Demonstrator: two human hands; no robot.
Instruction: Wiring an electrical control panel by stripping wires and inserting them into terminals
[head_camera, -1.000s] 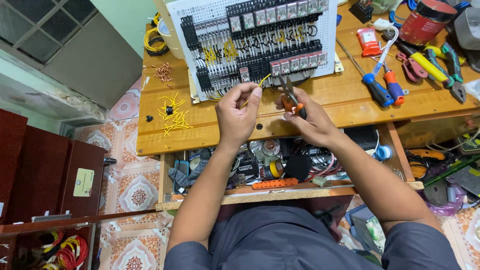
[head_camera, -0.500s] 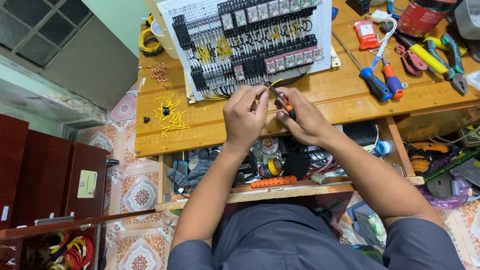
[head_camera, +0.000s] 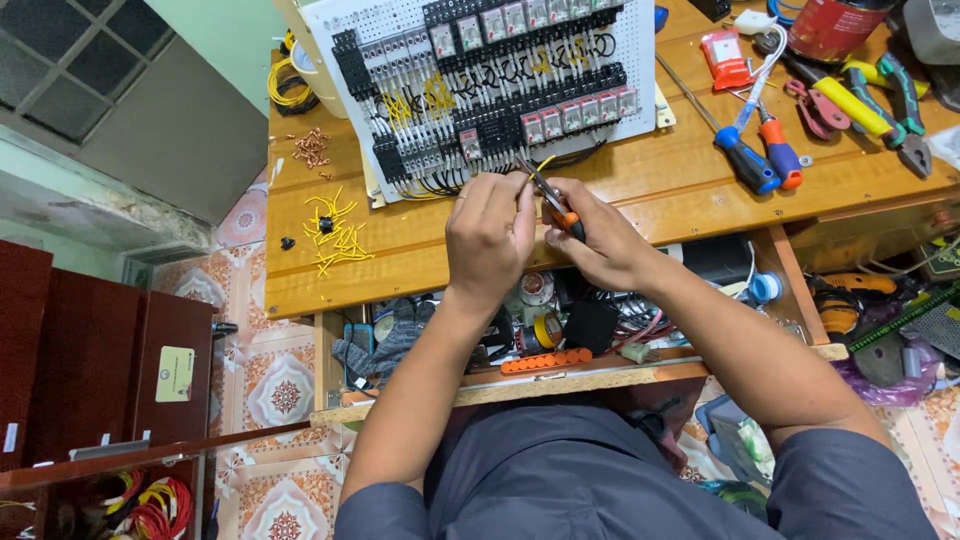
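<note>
The right hand (head_camera: 600, 240) has its grip clamped on small orange-handled metal cutters (head_camera: 552, 200), whose jaws meet a short yellow wire (head_camera: 543, 162) pinched in the left hand (head_camera: 490, 235) grip, just near of the white perforated wiring panel (head_camera: 490, 80) on the wooden tabletop (head_camera: 640, 190). Since the earlier frame, both hands have shifted slightly nearer the panel.

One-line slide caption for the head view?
Left hand pinches a yellow wire while right hand holds orange-handled pliers beside the relay panel.
</note>
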